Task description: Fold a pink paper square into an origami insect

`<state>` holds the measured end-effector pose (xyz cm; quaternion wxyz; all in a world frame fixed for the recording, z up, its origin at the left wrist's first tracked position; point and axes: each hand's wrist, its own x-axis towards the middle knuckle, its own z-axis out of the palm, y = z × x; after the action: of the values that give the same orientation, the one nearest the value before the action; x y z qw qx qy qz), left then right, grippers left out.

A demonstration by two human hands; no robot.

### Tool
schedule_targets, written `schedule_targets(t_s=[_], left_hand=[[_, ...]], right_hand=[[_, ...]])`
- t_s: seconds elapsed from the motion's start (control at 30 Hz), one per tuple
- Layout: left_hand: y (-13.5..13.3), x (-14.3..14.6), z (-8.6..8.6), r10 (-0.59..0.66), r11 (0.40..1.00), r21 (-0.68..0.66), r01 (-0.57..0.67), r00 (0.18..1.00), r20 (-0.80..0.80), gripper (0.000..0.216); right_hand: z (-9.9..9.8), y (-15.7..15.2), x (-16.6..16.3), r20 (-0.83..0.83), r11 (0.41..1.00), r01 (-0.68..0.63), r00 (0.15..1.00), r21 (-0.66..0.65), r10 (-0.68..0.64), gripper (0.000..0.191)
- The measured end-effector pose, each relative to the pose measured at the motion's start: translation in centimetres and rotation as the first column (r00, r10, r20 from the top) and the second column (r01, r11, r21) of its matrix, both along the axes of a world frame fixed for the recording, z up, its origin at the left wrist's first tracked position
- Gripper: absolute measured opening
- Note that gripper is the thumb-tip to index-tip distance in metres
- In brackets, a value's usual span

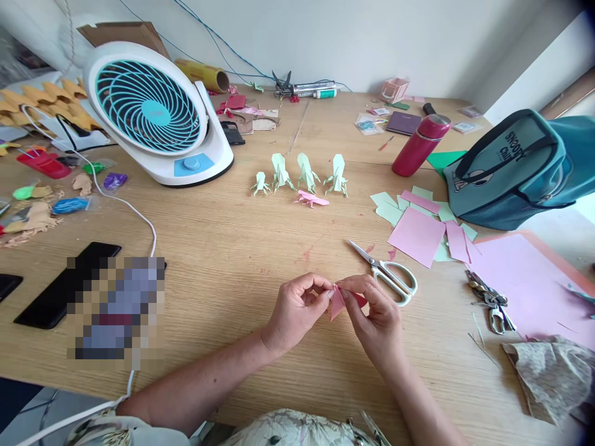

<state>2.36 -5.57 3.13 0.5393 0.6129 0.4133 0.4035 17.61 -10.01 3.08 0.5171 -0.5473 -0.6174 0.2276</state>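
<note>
A big wooden table (223,238) fills most of the room that shows. Its top is light brown, with thin lines in the wood. At the far side, it meets a plain, pale wall (353,37). Thin blue wires (223,40) hang there. On the far right, a white part of the wall (523,68) sticks out. Soft, bright light makes the tabletop shine a little.

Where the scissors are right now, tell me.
In the head view, the scissors lie on the table right of centre, just beyond the right hand and nearer the person than the square pink sheet.
</note>
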Motion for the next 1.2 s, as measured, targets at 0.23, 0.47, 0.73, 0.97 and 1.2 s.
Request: schedule_targets(t_s=[0.23, 0.47, 0.73, 0.97, 1.2], left_hand=[[0.18, -0.16, -0.2, -0.045, 0.999, 0.012, 0.045, 0.999, 0.014, 0.007], [0.03, 0.0, 0.31, -0.083, 0.996, -0.001, 0.084, 0.991, 0.107, 0.011], [-0.03, -0.2, 0.3, -0.052, 0.984, 0.175, 0.041, 0.997, 0.055, 0.01], [-0.06, -0.48, 0.55, -0.064, 0.939, 0.339, 0.056, 0.998, 0.013, 0.011], [-0.13, -0.51, 0.42, -0.064, 0.941, 0.331, 0.067, 0.998, -0.02, 0.01]], right_hand=[[-0.28, 0.02, 0.35, -0.198, 0.972, -0.068, 0.98, -0.225, 0.022, 0.012], [0.09, -0.04, 0.29, -0.351, 0.944, -0.14, 0.936, -0.3, 0.027, 0.018], [0.03, 0.29, 0.59, -0.559, 0.911, -0.269, 0.828, -0.312, 0.053, 0.02], [0.2, 0.81, 0.6, -0.671, 0.896, -0.322, 0.741, -0.307, 0.036, 0.023], [-0.15, 0.44, 0.61, -0.595, 0.907, -0.273, 0.803, -0.319, 0.033, 0.019]])
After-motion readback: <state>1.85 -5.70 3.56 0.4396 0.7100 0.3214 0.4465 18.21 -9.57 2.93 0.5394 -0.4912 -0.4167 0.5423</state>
